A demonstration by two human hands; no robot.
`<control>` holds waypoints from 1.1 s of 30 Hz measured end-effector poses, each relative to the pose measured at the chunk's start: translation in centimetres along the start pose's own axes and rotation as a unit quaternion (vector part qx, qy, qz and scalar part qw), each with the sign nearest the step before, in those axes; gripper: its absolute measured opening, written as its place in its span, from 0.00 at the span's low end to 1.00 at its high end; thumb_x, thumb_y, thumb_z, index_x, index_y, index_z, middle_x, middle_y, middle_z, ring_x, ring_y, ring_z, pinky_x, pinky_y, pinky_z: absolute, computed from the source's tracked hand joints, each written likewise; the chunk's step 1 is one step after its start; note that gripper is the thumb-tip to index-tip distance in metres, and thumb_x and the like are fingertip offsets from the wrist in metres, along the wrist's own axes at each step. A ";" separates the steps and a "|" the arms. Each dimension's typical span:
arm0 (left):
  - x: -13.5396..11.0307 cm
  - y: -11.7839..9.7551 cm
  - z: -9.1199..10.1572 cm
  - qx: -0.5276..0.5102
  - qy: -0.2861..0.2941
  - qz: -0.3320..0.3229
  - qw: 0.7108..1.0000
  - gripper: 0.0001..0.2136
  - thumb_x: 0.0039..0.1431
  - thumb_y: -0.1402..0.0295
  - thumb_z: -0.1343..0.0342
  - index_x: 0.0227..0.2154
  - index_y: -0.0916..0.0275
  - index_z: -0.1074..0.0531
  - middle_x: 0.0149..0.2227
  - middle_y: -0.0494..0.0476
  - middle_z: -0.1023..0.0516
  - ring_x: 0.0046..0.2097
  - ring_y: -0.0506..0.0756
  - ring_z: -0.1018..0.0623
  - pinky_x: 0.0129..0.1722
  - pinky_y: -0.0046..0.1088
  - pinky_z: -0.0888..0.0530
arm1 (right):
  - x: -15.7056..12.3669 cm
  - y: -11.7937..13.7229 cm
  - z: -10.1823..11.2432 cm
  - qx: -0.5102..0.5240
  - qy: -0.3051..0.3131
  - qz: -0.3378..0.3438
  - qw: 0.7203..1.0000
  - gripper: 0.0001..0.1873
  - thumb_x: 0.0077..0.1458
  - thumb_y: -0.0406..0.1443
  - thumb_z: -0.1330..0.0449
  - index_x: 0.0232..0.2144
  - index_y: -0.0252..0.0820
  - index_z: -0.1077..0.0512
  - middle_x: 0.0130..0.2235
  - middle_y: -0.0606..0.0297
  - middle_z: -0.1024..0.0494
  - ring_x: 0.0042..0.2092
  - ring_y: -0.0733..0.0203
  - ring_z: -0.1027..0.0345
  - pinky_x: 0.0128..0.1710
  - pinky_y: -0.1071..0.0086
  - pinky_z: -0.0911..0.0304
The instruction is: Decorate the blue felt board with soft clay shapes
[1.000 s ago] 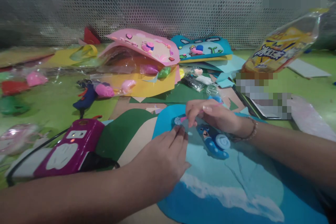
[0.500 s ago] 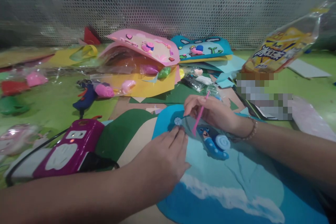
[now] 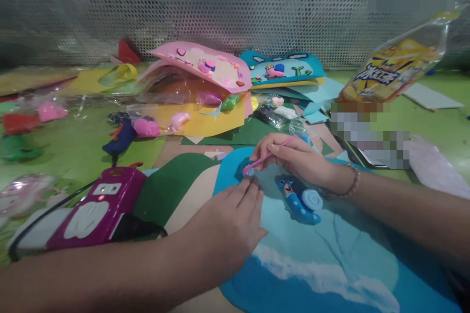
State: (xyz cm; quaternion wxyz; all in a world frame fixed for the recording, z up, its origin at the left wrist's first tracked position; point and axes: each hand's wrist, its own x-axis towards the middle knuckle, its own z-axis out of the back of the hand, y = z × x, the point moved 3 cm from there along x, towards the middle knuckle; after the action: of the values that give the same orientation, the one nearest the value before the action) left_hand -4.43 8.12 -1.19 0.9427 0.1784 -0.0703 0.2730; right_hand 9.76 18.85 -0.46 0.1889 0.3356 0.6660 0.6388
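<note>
My right hand point(image 3: 295, 154) pinches a slim pink modelling tool point(image 3: 270, 156), its wider end down on a small pale-blue clay disc point(image 3: 250, 171). My left hand point(image 3: 233, 217) lies palm down on the blue paper picture point(image 3: 293, 286), fingers stretched out and their tips at the disc's lower edge. A blue clay snail point(image 3: 296, 203) with white spots and a pale spiral shell rests on the picture, just below my right hand. The disc is partly covered by the tool and fingertips.
At left lies a purple device point(image 3: 99, 210) with a black cable. Clay packets point(image 3: 147, 127) and finished pictures, one pink point(image 3: 223, 68) and one teal point(image 3: 282, 66), lie farther back. A tilted drink bottle point(image 3: 396, 61) stands at right. Behind everything rises a perforated metal panel point(image 3: 205, 5).
My right hand has tipped the pink tool flatter and brought its end leftward from above the snail onto the small disc. My left hand has stayed in place.
</note>
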 end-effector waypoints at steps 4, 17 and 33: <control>0.1 0.1 0.0 -0.003 0.000 0.002 1.000 0.21 0.66 0.64 0.56 0.49 0.80 0.30 0.49 0.75 0.26 0.52 0.66 0.27 0.51 0.41 0.31 | -0.2 0.0 0.1 0.000 0.009 0.003 1.000 0.10 0.60 0.38 0.46 0.33 0.37 0.29 0.37 0.60 0.25 0.40 0.62 0.28 0.40 0.68 0.33; 0.0 0.1 0.1 0.009 -0.003 0.000 1.000 0.21 0.66 0.64 0.57 0.49 0.80 0.30 0.50 0.75 0.27 0.53 0.66 0.28 0.51 0.40 0.30 | 0.1 -0.2 0.4 -0.035 -0.015 0.047 0.998 0.21 0.63 0.47 0.53 0.38 0.39 0.27 0.41 0.59 0.27 0.38 0.64 0.32 0.38 0.69 0.36; 0.0 0.0 0.1 0.011 0.002 0.002 1.000 0.21 0.66 0.64 0.57 0.49 0.79 0.31 0.50 0.74 0.27 0.53 0.65 0.28 0.51 0.40 0.31 | 0.4 0.5 -0.1 -0.152 -0.036 -0.020 0.987 0.14 0.58 0.43 0.43 0.32 0.36 0.30 0.28 0.63 0.23 0.31 0.67 0.28 0.32 0.72 0.32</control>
State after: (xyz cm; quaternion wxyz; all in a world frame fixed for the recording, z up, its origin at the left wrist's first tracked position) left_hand -4.48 8.09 -1.13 0.9403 0.1878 -0.0656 0.2760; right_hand 9.52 18.98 0.07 0.2745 0.3118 0.5605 0.7164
